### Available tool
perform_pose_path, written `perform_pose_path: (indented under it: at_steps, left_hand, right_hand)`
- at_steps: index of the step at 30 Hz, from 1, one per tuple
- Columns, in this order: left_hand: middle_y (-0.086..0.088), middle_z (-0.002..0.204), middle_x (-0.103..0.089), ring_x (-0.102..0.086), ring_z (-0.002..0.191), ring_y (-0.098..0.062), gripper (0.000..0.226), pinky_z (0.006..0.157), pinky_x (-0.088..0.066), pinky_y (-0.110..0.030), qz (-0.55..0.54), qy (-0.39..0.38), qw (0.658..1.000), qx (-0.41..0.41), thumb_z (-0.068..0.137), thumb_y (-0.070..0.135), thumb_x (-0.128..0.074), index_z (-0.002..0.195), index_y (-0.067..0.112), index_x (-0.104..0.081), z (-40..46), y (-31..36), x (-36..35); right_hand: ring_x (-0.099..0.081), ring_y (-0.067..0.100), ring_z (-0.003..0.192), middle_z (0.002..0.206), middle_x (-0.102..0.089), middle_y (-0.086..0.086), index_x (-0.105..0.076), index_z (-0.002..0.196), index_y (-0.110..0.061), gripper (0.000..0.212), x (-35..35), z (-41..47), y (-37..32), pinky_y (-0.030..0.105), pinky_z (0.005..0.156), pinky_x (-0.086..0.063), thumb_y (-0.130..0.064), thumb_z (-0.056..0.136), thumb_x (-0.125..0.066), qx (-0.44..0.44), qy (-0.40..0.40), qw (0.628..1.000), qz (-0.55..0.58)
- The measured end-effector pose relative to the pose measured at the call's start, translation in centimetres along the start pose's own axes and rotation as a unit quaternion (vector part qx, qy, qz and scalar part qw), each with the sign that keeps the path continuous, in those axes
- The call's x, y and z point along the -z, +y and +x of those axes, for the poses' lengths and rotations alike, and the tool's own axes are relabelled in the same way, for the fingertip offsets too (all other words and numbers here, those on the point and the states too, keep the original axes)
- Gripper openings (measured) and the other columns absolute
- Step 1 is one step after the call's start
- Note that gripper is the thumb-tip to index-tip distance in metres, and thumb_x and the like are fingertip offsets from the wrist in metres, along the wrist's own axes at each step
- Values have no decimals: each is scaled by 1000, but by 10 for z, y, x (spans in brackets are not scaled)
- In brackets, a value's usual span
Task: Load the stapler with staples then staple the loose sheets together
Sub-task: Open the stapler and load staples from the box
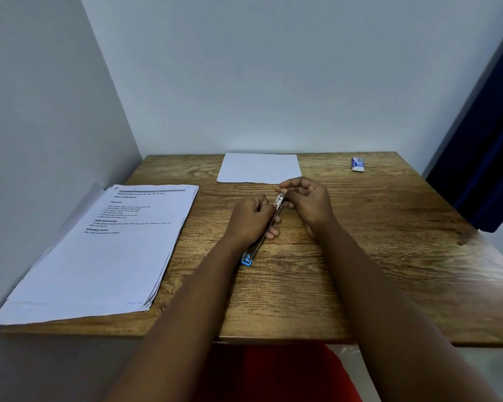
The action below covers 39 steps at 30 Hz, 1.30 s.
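Observation:
A slim metal stapler (257, 245) with a blue end lies on the wooden table (360, 242) at its middle, pointing away from me. My left hand (250, 219) is closed around its middle. My right hand (308, 201) pinches at the stapler's far end with thumb and fingers; what sits between the fingertips is too small to tell. A stack of loose printed sheets (108, 250) lies at the left of the table, slightly fanned. A small blue and white staple box (357, 164) rests at the far right corner.
A blank white sheet (259, 168) lies at the table's far edge, just beyond my right hand. Grey walls close in on the left and behind. A dark blue curtain (488, 158) hangs at the right. Something red (273, 372) shows below the near edge.

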<state>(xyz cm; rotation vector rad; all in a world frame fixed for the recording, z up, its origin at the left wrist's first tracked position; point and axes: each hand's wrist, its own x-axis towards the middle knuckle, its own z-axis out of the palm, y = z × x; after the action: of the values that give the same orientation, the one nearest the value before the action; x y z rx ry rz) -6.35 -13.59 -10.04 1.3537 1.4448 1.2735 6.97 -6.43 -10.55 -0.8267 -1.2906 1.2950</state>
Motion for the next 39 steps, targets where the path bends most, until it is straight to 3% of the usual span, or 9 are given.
perform_pose_path:
  at_steps: [3, 6, 9, 11, 18, 25, 31, 35, 39]
  left_hand:
    - [-21, 79, -71, -64, 47, -22, 16, 45, -51, -26, -15, 1, 1000, -8, 97, 14, -61, 87, 8, -49, 0, 1, 2]
    - [-15, 72, -64, -62, 48, -22, 31, 47, -50, -27, -9, -35, 999, -31, 87, 26, -76, 112, 22, -60, -1, 5, 3]
    - [-2, 65, -63, -63, 48, -20, 41, 46, -51, -26, -5, -42, 998, -40, 83, 17, -80, 120, 27, -65, -3, 6, 3]
    - [-3, 64, -66, -64, 48, -19, 40, 45, -51, -24, 3, -34, 999, -41, 86, 10, -76, 121, 24, -65, -4, 7, 3]
    - [-31, 77, -67, -62, 45, -23, 21, 41, -48, -24, 38, -24, 998, -38, 88, 3, -66, 102, 13, -53, -2, 7, 2]
    - [-26, 85, -71, -62, 48, -23, 21, 41, -47, -25, 25, -13, 999, -26, 101, 25, -56, 93, 9, -45, -2, 5, -2]
    - [-26, 85, -71, -58, 51, -28, 11, 43, -45, -29, -18, 7, 1000, -14, 103, 13, -42, 95, 15, -35, -3, 3, -3]
    - [-25, 90, -73, -60, 54, -27, 7, 47, -46, -27, -87, -15, 995, 37, 102, 16, -44, 95, 13, -45, -1, 4, 0]
    - [-21, 87, -73, -62, 57, -27, 27, 51, -49, -27, -149, -56, 985, 64, 101, 22, -47, 85, 5, -60, -1, 10, 6]
  right_hand:
    - [-72, 20, 88, 94, -73, 17, -67, 92, 1, 8, 0, 0, 0, 29, 69, -59, 6, 87, -64, 0, -2, 1000, 2]
    - [-65, 27, 78, 90, -70, 21, -66, 94, 2, 9, 1, -1, -2, 31, 65, -54, 6, 86, -64, -9, 6, 1000, 17]
    - [-67, 26, 75, 89, -71, 19, -66, 93, 1, 8, 0, -1, -2, 31, 65, -56, 6, 88, -63, -12, 4, 1000, 20]
    - [-69, 26, 81, 95, -72, 20, -66, 92, -2, 9, -1, -1, -1, 30, 66, -58, 5, 90, -62, -7, 1, 1000, 7]
    - [-70, 20, 77, 88, -72, 16, -68, 94, -1, 8, -3, -3, -3, 28, 65, -59, 1, 86, -69, -8, -13, 1000, -24]
    - [-72, 20, 77, 91, -74, 20, -69, 94, 0, 12, -4, -4, -3, 25, 61, -55, 0, 83, -72, -3, -14, 999, -45]
    - [-68, 21, 77, 91, -72, 24, -69, 92, 0, 12, -2, -2, -2, 29, 68, -58, -1, 81, -75, 5, 9, 999, -45]
    - [-67, 22, 77, 92, -71, 25, -69, 91, -4, 12, -1, -1, 0, 30, 68, -56, -1, 81, -75, 9, 44, 999, -18]
    - [-67, 26, 85, 97, -72, 22, -68, 92, -7, 11, 1, -1, 0, 36, 74, -54, 0, 83, -71, 12, 73, 997, 12]
